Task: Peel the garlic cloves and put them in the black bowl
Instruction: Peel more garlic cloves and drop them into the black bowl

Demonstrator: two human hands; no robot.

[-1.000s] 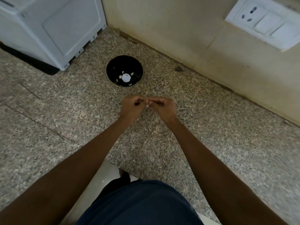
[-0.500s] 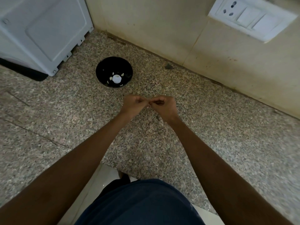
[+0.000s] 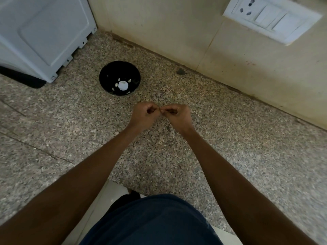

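Your left hand (image 3: 145, 114) and right hand (image 3: 177, 115) meet fingertip to fingertip above the counter (image 3: 230, 147), fingers curled, pinching something too small to identify, likely a garlic clove. The black bowl (image 3: 120, 68) sits well beyond your left hand, holding pale pieces (image 3: 122, 85) too blurred to identify.
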